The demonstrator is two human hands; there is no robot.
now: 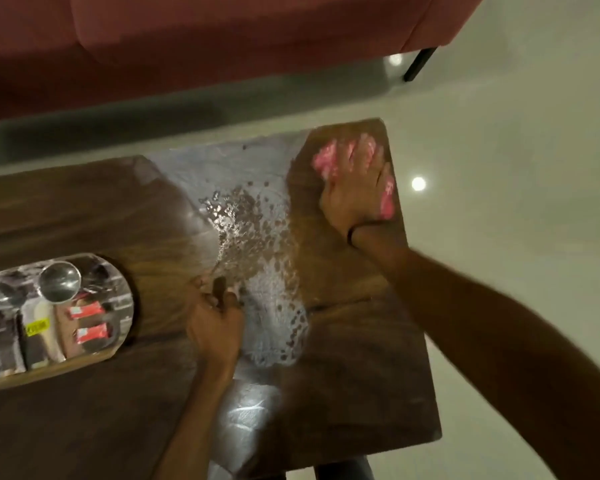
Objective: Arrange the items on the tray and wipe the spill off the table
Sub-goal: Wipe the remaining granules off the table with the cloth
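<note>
Apparently the tray [127, 299] part is done: a steel bowl [59, 281] and red packets [84, 311] lie on it at the table's [84, 209] left. Wiping is only begun, I judge. My right hand [355, 192] presses flat on a pink cloth [326, 161] at the far right corner; the beaded spill [257, 244] lies between my hands. My left hand [215, 327] is curled, knuckles braced beside the spill; contents indeterminate. Yellow label [37, 329] and packet print: blurred, unreadable.

Red sofa [194, 43] on a dark leg [419, 65], above a glossy pale floor [499, 133] showing lamp reflections.
</note>
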